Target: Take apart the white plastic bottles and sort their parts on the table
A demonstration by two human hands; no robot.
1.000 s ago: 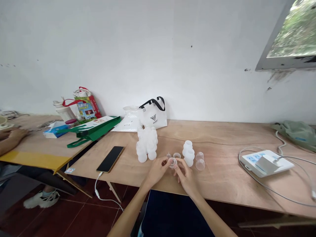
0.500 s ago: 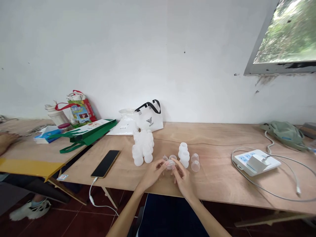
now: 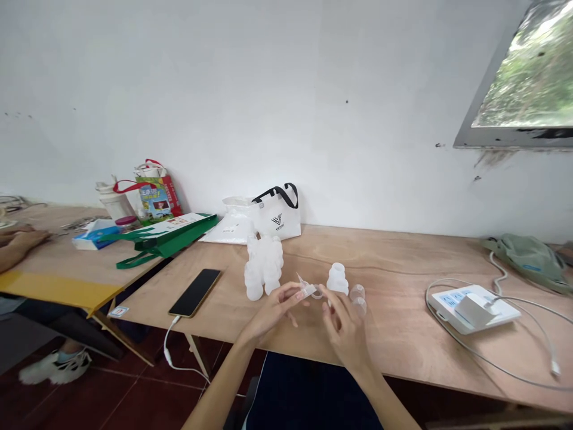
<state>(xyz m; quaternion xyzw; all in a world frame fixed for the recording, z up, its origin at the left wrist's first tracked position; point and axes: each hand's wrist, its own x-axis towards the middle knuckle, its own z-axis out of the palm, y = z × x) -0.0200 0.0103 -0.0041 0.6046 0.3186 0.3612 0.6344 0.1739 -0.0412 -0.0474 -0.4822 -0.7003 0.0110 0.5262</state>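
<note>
My left hand [image 3: 280, 304] pinches a small clear plastic piece with a pointed tip [image 3: 306, 289] above the table's front part. At its right side shows a clear round rim [image 3: 317, 292]. The index fingertip of my right hand [image 3: 344, 322] is close to this rim; whether it touches I cannot tell. Its thumb stands apart from the index finger. Just behind the right hand are white translucent ribbed bottles [image 3: 337, 278], partly hidden by it. Beside them lie clear dome-shaped caps [image 3: 357, 292]. A cluster of similar white bottles [image 3: 264, 263] stands to the left.
A phone [image 3: 195, 292] with a cable lies at left. Behind the bottles are a white bag [image 3: 282, 221] and a plastic packet [image 3: 230, 224]. A power strip [image 3: 474, 307] with looping cables is at right. Another person's hand [image 3: 22, 243] rests on the neighbouring table.
My right hand has moved a little right and come away from the pinched piece, now covering part of the bottles. The left hand has turned the clear piece so its tip shows. The view has shifted.
</note>
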